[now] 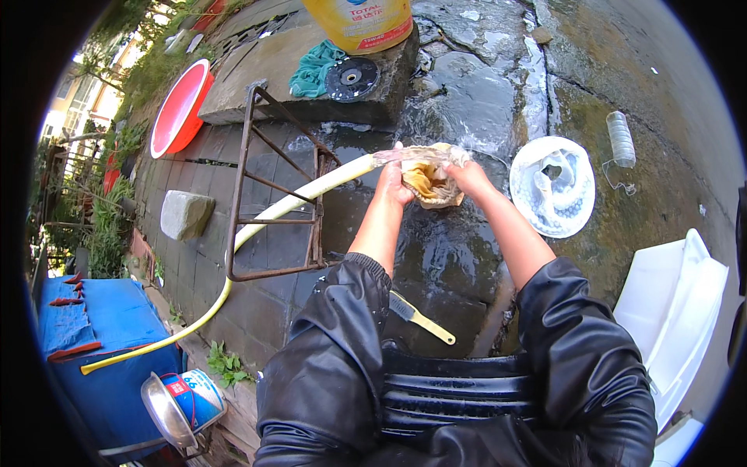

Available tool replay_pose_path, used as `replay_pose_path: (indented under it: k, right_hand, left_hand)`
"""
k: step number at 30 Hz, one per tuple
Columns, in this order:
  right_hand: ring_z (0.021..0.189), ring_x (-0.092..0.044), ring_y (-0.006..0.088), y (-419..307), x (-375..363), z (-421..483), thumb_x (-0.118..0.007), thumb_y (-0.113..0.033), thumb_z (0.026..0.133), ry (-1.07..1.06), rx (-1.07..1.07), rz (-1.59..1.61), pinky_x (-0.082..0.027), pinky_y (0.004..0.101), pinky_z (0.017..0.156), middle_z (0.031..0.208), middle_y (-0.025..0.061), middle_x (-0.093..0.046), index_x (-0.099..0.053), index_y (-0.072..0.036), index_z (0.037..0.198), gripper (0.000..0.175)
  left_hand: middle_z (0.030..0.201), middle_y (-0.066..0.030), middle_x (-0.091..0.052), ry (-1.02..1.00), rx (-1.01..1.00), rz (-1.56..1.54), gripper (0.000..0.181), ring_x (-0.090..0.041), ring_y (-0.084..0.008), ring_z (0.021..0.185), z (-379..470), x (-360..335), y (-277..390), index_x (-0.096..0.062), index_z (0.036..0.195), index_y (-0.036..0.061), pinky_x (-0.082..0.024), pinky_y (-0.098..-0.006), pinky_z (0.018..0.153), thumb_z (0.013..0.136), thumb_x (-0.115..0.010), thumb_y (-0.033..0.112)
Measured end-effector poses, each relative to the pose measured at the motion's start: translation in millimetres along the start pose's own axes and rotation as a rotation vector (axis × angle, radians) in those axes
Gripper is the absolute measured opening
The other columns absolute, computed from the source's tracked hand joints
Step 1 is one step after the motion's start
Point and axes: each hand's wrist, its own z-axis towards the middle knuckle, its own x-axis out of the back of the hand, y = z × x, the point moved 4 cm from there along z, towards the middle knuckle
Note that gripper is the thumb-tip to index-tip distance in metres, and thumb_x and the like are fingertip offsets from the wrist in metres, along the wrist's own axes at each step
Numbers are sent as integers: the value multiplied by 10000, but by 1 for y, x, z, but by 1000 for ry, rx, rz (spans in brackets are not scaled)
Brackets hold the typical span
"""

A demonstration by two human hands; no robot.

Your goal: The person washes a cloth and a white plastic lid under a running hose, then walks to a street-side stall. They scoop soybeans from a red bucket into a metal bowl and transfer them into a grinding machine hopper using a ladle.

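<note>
My left hand [395, 182] grips the left edge of a wet yellow and cream cloth item [433, 184], which hangs with its opening facing up. On its right edge, my right hand [467, 176] is closed. Water streams from the end of a pale yellow hose [327, 182] across the item and splashes past my right hand. The hose passes over a rusty metal frame [280, 220]. A brush with a yellow handle [433, 327] lies on the wet paving below my hands. To the right sits a round white plastic piece [552, 187] with suds and bubbles.
A concrete slab [251, 87] bears a yellow bucket [365, 26], a green cloth [314, 69] and a black disc [352, 79]. Leftward are a red basin [182, 111] and a stone block [185, 215]. White plastic containers [671, 303] stand at right, near a clear ribbed bottle [620, 140].
</note>
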Motion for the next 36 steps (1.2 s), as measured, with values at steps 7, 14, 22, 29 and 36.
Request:
replay_pose_path:
  k: [7,14,22,29,36]
  right_hand:
    - [1060,-579,272,-41,-26,-17,-453,-238,937,-540,-97,1129,-466,423,917,1195,145,-568,-466,3,1227,377]
    - [946,-635,239,-19,-19,-9,-526,-162,887,-383,-169,813,-517,383,838,1093,138,-622,-532,5,1165,324]
    - [928,-638,274,-16,-32,-3,-542,-145,878,-366,-163,953,-533,428,811,1057,164,-621,-531,15,1152,317]
    - [875,-619,359,-24,-43,25,-481,-219,870,-67,-345,1258,-509,497,805,964,210,-613,-538,20,981,269]
    - [729,-656,247,-38,-48,0,-589,-139,829,-286,-224,1094,-534,365,687,877,130,-665,-608,15,986,220]
  left_hand:
    - [1086,-95,-600,326,-250,350,351,-615,-263,953,-2,42,-13,-500,1210,89,-541,-434,740,859,-497,82]
    - [1147,-176,-586,223,-85,140,366,-597,-310,1010,3,15,-18,-498,1191,-8,-479,-437,892,923,-404,222]
    - [1067,-191,-588,-60,-207,60,320,-592,-334,975,-6,-9,13,-511,1109,-8,-487,-468,875,886,-481,219]
    - [1008,-110,-631,323,-320,465,277,-635,-235,890,7,15,9,-540,1106,38,-542,-390,756,853,-588,139]
    - [1006,-117,-630,336,-240,301,251,-635,-264,887,21,30,1,-556,1082,65,-538,-414,751,876,-539,205]
